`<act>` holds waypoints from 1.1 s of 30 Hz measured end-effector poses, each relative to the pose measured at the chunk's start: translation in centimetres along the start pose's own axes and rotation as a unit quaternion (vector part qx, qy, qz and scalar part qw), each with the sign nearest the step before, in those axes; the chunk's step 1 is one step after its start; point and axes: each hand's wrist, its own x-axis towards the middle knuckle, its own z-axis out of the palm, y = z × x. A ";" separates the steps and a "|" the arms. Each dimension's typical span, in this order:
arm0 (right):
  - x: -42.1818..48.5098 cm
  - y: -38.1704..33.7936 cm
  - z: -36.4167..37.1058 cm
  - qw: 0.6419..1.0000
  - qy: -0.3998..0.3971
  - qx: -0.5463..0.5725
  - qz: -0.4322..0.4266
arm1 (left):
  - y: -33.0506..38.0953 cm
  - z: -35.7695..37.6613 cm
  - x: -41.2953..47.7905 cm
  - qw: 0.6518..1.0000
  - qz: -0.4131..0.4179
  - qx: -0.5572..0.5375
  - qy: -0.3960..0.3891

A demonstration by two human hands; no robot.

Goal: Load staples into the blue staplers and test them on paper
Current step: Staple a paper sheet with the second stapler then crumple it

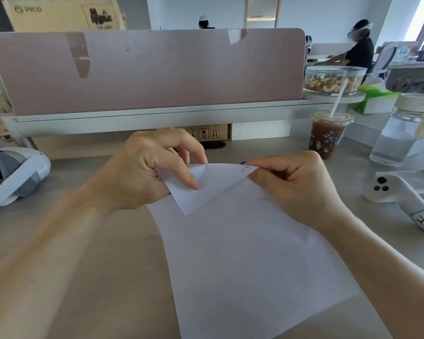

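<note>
Both hands pinch the far end of a white sheet of paper [250, 253] that lies on the grey-beige desk [96, 277]. The left hand [145, 172] holds the folded-over top-left corner [201, 189], its thumb underneath and its index finger pressing on the triangular flap, the other fingers curled loosely above. The right hand [294, 184] nips the top-right corner between thumb and forefinger, closed tightly on the paper; two small staple marks [245, 169] show at that corner just beside the fingertips. A sliver of blue [243, 162] peeks out just behind the right hand's fingertips, too little to tell what it is. No whole stapler can be made out from this angle.

The rest of the sheet runs flat toward the near edge of the desk, slanting slightly to the right. Left of the hands a white headset [17, 174] sits on the desk. Right of them a white handheld controller [397, 192] with a handwritten label lies on its side. Farther back on the right stand an iced drink cup [328, 135] with a straw, a clear water bottle [397, 133], and a jar of nuts [333, 80] on a raised shelf. A pinkish divider panel [152, 69] closes off the back of the desk
</note>
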 end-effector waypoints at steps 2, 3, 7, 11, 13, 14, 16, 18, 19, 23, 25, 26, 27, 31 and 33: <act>0.0 0.1 0.0 1.000 -0.003 0.003 0.000 | -0.1 0.0 0.0 1.000 -0.005 0.002 -0.002; 0.0 0.2 0.0 1.000 -0.004 0.007 0.002 | 0.0 0.0 -0.1 1.000 -0.008 0.002 -0.001; 0.0 0.5 0.0 0.999 -0.017 0.021 0.025 | 0.1 -0.1 -0.2 0.995 -0.060 -0.042 0.063; -0.1 1.0 -0.1 0.995 -0.078 0.033 0.053 | 0.1 0.1 0.2 0.968 -0.183 -0.057 0.164; -0.2 0.9 -0.1 0.991 -0.101 0.053 0.068 | 0.0 0.4 0.2 0.957 -0.233 -0.069 0.155; -0.2 0.9 0.0 0.989 -0.111 0.060 0.075 | -0.1 0.5 0.2 0.953 -0.257 -0.072 0.146; -0.1 0.8 0.0 0.983 -0.144 0.055 0.101 | -0.2 0.9 0.1 0.947 -0.286 -0.066 0.128; 0.0 0.8 -0.1 0.972 -0.183 0.045 0.142 | -0.3 1.1 0.1 0.945 -0.302 -0.059 0.113; 0.0 0.8 -0.2 0.968 -0.189 0.048 0.160 | -0.5 1.1 0.1 0.943 -0.307 -0.068 0.106; 0.7 2.1 -0.8 0.969 -0.063 0.077 0.224 | -1.6 0.8 -0.2 0.923 -0.350 -0.093 0.131; 1.0 3.0 -1.2 0.961 -0.009 0.100 0.257 | -2.9 0.8 -0.8 0.899 -0.396 -0.092 0.163; 1.1 3.4 -1.4 0.956 0.009 0.112 0.271 | -3.6 0.9 -1.2 0.883 -0.423 -0.113 0.171; 1.2 3.7 -1.5 0.952 0.020 0.120 0.280 | -4.1 1.1 -1.6 0.864 -0.445 -0.155 0.177; 1.1 4.2 -1.2 0.933 0.065 0.163 0.314 | -4.6 2.2 -2.9 0.812 -0.460 -0.344 0.106; 1.0 4.2 -0.9 0.928 0.086 0.181 0.315 | -4.3 2.9 -3.3 0.808 -0.453 -0.374 0.033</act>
